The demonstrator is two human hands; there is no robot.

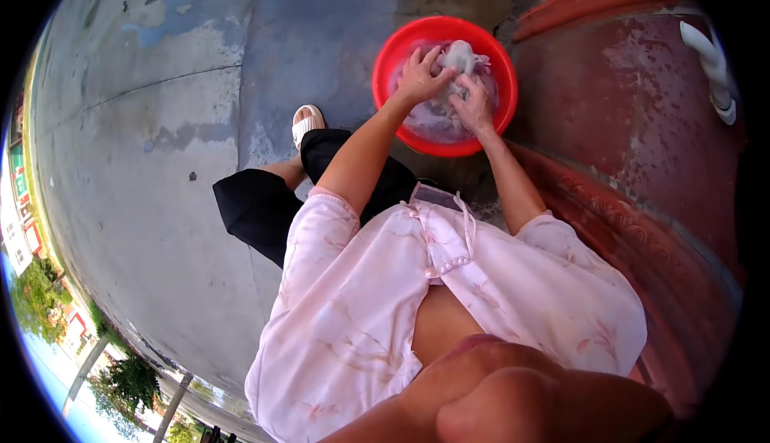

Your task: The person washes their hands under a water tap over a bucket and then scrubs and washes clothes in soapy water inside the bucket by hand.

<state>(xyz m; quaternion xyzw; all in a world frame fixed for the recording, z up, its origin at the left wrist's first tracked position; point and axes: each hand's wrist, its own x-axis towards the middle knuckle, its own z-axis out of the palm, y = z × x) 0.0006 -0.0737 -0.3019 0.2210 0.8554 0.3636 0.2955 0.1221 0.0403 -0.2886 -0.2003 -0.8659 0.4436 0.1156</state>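
Observation:
A round red basin [507, 110] stands on the wet ground in front of me, with cloudy, sudsy water inside. Bunched in the water is a pale, wet cloth [459, 56], greyish white with a pinkish part. My left hand [423, 76] grips the cloth from its left side, thumb pointing across towards the other hand. Opposite it, my right hand [474, 106] has its fingers curled into the cloth's lower right part. Both hands are close together over the basin, and some fingertips are hidden in the folds.
A reddish-brown raised step [609, 98] with a moulded edge runs along the right. On it a white pipe [710, 66] sticks out. Grey concrete [160, 122] with damp patches spreads to the left. My foot in a light sandal [306, 125] is left of the basin.

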